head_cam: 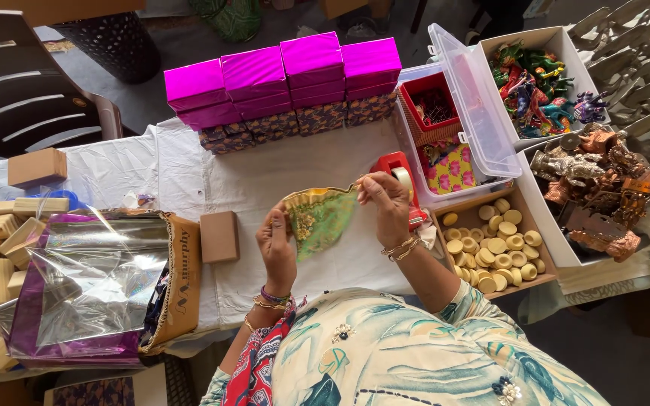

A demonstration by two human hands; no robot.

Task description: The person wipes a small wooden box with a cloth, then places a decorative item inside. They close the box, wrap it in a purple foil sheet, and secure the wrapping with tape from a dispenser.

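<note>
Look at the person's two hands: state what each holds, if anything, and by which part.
Both hold one green and gold fabric pouch: the left hand grips its lower left edge, the right hand pinches its upper right corner.

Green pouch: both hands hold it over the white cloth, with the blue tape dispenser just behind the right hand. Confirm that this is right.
Not quite: the tape dispenser is red, not blue. The head view shows it just behind the right hand. The rest stands: both that hand and the left hand hold the green pouch over the white cloth.
</note>
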